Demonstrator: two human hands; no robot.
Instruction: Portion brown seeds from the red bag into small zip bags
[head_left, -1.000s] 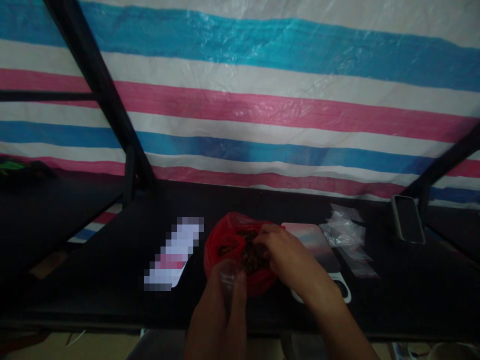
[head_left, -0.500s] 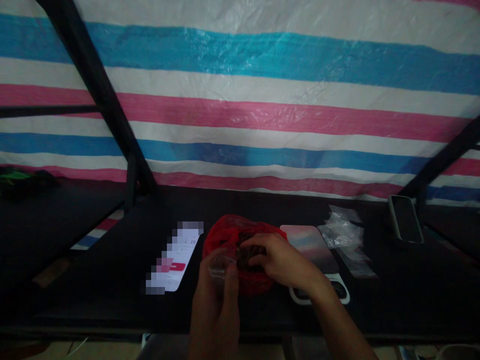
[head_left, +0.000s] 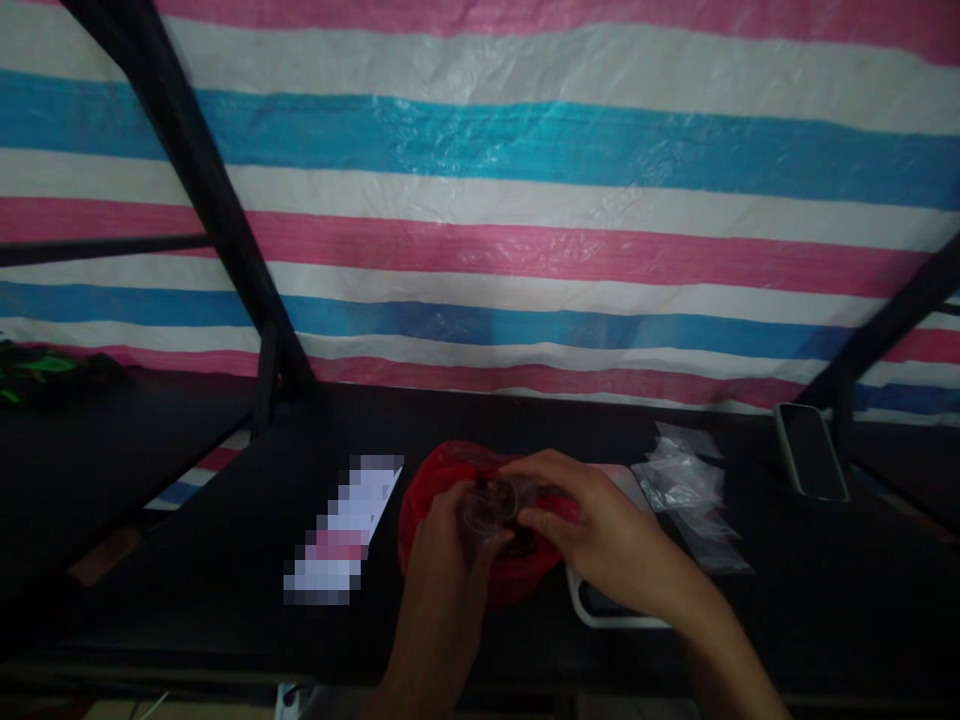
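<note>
Holding a small clear bag (head_left: 487, 505) over the red bag (head_left: 450, 490) on the worktop (head_left: 187, 560), left hand (head_left: 442, 560) pinches its mouth; right hand (head_left: 600, 530) pinches dark pieces. Better to keep that mouth wide. Spare bags (head_left: 686, 490) lie beyond.

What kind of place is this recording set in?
Probably a makeshift packing station. A striped plastic tarp backs a dark table; on it sit a red bag of dark pieces, a small scale and a pile of small clear bags.
</note>
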